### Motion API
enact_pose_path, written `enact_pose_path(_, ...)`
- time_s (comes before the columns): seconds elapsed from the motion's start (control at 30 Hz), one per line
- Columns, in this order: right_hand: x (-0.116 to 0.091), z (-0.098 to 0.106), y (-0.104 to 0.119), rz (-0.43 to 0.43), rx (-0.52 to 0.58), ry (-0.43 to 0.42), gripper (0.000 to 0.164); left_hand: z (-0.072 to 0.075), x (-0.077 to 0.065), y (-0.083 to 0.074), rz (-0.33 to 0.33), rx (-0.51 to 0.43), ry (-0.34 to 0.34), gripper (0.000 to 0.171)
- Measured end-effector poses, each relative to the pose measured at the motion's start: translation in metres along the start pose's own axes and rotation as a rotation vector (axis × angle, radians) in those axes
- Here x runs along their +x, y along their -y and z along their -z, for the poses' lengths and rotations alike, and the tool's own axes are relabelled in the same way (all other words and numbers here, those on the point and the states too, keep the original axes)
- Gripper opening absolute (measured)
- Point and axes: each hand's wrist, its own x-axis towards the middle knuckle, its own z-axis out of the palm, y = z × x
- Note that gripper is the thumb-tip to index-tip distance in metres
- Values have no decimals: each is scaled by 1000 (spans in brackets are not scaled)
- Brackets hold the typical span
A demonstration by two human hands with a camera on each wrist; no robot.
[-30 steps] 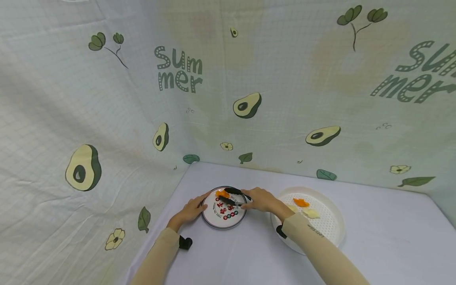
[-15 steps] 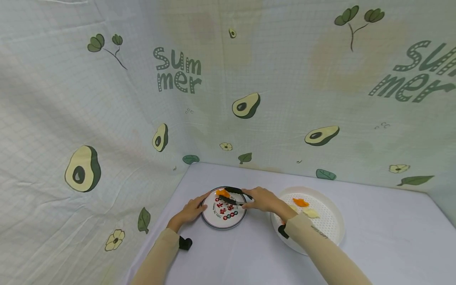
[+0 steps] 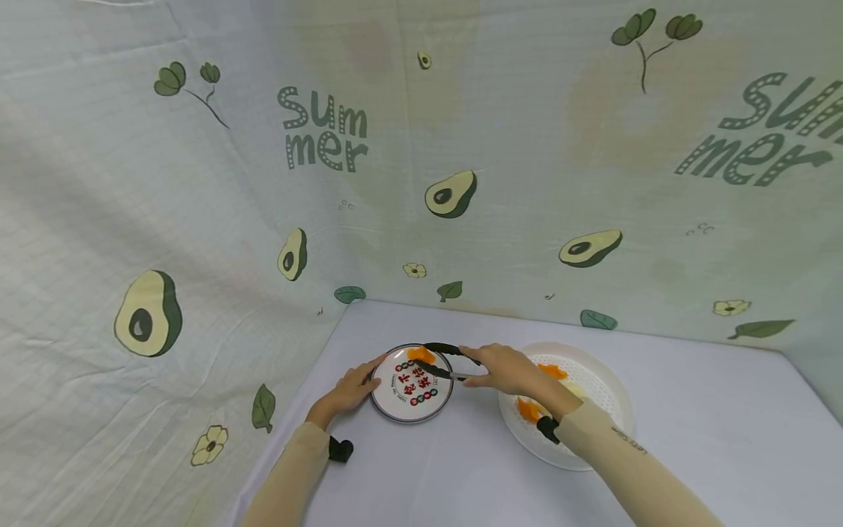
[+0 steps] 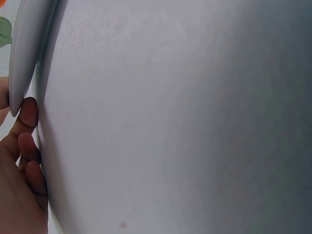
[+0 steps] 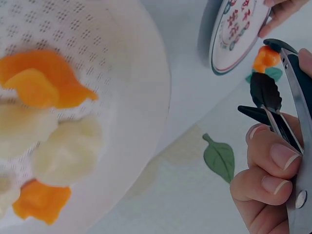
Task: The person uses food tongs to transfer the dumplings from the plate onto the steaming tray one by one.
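Note:
My left hand [image 3: 350,390] grips the left rim of a small white plate [image 3: 395,401] with red lettering. In the left wrist view, fingers [image 4: 29,114] lie on one side of the rim and part of the hand shows on the other. My right hand [image 3: 510,369] holds black-tipped metal tongs [image 3: 437,372] with spread arms. Between their tips is an orange dumpling-like piece [image 3: 421,355], over the plate's far part. In the right wrist view this orange piece [image 5: 265,59] appears apart from the plate [image 5: 236,36]; whether both tips touch it, I cannot tell.
Right of the small plate stands a large white perforated tray [image 3: 615,410], partly under my right forearm. Orange pieces [image 5: 41,80] and pale dumpling-like pieces [image 5: 68,151] lie in it. A patterned cloth [image 3: 514,183] hangs behind the white table [image 3: 395,483].
My right hand and the tongs have moved right, and the orange piece has shifted right with them. The right forearm now covers a different part of the tray. The left hand keeps its place.

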Motion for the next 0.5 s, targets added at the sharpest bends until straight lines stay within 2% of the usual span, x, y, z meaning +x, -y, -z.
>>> enact_pose_path(0.5, -60, 30, -13, 75, -29, -65, 72, -2, 0, 0, 9, 7, -11, 54)
